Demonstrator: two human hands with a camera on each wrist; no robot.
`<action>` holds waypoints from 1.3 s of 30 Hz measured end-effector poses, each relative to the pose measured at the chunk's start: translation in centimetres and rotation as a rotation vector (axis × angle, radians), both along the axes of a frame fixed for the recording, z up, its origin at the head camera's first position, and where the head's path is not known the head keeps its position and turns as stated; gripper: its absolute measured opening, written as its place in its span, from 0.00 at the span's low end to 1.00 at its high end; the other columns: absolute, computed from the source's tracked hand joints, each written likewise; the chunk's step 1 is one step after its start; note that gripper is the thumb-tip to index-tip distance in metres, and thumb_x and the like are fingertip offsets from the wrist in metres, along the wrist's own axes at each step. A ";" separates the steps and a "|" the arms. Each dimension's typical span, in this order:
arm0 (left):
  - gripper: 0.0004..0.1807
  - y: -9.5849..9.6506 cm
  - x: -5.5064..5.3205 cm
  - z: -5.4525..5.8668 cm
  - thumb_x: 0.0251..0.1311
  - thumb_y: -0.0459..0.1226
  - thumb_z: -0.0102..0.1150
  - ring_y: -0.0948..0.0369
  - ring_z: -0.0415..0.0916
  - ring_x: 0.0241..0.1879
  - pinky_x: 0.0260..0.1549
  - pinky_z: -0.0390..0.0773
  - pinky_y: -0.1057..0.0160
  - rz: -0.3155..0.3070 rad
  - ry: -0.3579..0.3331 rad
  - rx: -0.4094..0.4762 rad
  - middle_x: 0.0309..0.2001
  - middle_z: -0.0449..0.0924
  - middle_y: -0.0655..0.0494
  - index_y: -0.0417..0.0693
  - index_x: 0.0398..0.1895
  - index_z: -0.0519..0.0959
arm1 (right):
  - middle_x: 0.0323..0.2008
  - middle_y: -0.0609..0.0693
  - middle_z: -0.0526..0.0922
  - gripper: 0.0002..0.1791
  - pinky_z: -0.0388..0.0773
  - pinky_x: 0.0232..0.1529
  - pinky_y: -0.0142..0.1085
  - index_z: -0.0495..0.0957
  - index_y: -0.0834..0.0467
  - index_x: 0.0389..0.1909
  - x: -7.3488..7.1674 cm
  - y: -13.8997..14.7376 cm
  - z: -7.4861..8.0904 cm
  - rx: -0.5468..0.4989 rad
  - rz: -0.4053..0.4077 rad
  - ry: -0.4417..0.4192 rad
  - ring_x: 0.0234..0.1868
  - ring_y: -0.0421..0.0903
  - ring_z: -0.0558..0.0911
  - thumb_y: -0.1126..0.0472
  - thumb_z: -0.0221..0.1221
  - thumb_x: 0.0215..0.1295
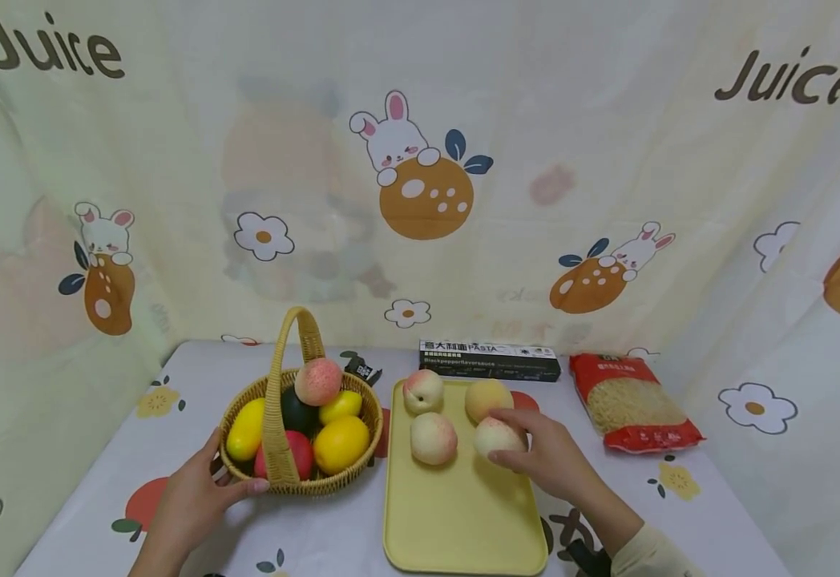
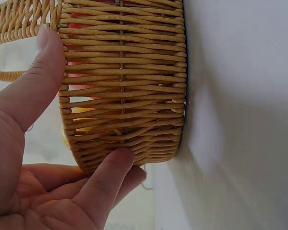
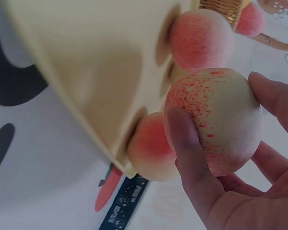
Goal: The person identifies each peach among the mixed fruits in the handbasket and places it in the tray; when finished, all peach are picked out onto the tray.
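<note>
My right hand (image 1: 553,458) pinches a pale, red-speckled peach (image 3: 216,120) between thumb and fingers, over the yellow tray (image 1: 463,525). Three other peaches lie at the tray's far half: one at back left (image 1: 423,391), one in front of it (image 1: 434,438), and a yellower peach (image 1: 487,398) just behind the held one. My left hand (image 1: 192,501) grips the near left side of a wicker basket (image 2: 125,86), thumb at the rim by the handle's foot, fingers against the wall. Inside the basket are a pink peach (image 1: 318,381), yellow lemon-like fruits (image 1: 342,445), a red fruit (image 1: 299,453) and a dark one (image 1: 297,410).
A dark pasta box (image 1: 489,362) lies behind the tray. To the right is a red bag of pasta (image 1: 635,402). A small black object (image 1: 362,369) sits behind the basket. Printed curtains (image 1: 420,160) surround the table at the back and sides.
</note>
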State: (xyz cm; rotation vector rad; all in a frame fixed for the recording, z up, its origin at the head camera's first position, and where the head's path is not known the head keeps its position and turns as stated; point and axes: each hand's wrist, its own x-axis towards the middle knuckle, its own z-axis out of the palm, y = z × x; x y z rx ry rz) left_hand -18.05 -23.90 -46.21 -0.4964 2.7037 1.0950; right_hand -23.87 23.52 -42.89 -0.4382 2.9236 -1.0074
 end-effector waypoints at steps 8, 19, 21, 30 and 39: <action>0.82 -0.1 0.1 -0.4 0.38 0.72 0.74 0.28 0.59 0.76 0.69 0.70 0.34 0.004 0.007 0.004 0.78 0.57 0.24 0.36 0.85 0.41 | 0.58 0.52 0.88 0.30 0.81 0.63 0.60 0.84 0.55 0.63 -0.7 0.2 -1.6 0.011 0.005 0.050 0.59 0.54 0.84 0.55 0.78 0.59; 0.82 0.1 0.1 -0.3 0.39 0.71 0.74 0.29 0.59 0.77 0.69 0.71 0.35 0.005 0.011 0.018 0.78 0.56 0.25 0.36 0.85 0.40 | 0.55 0.57 0.89 0.23 0.80 0.66 0.60 0.86 0.61 0.58 -0.9 -0.2 -2.1 0.084 0.015 0.138 0.62 0.60 0.84 0.64 0.75 0.62; 0.82 0.1 0.1 -0.2 0.39 0.71 0.74 0.29 0.59 0.77 0.69 0.71 0.35 0.005 0.011 0.016 0.78 0.56 0.25 0.36 0.85 0.40 | 0.55 0.56 0.89 0.24 0.81 0.66 0.59 0.86 0.61 0.58 -0.9 -0.3 -2.1 0.088 0.013 0.142 0.61 0.59 0.84 0.63 0.76 0.61; 0.82 0.1 0.2 -0.3 0.39 0.72 0.75 0.29 0.60 0.76 0.69 0.72 0.35 -0.002 0.024 0.008 0.78 0.58 0.25 0.36 0.85 0.40 | 0.57 0.55 0.88 0.25 0.79 0.68 0.60 0.85 0.59 0.60 -0.5 -0.4 -1.8 0.086 -0.023 0.069 0.63 0.59 0.83 0.60 0.76 0.61; 0.81 0.0 0.2 -0.6 0.40 0.71 0.74 0.31 0.63 0.75 0.68 0.75 0.37 -0.013 0.036 0.025 0.79 0.55 0.24 0.34 0.85 0.40 | 0.57 0.53 0.88 0.27 0.81 0.66 0.60 0.85 0.57 0.61 0.0 -0.2 -1.5 0.096 -0.040 0.049 0.61 0.56 0.84 0.59 0.76 0.61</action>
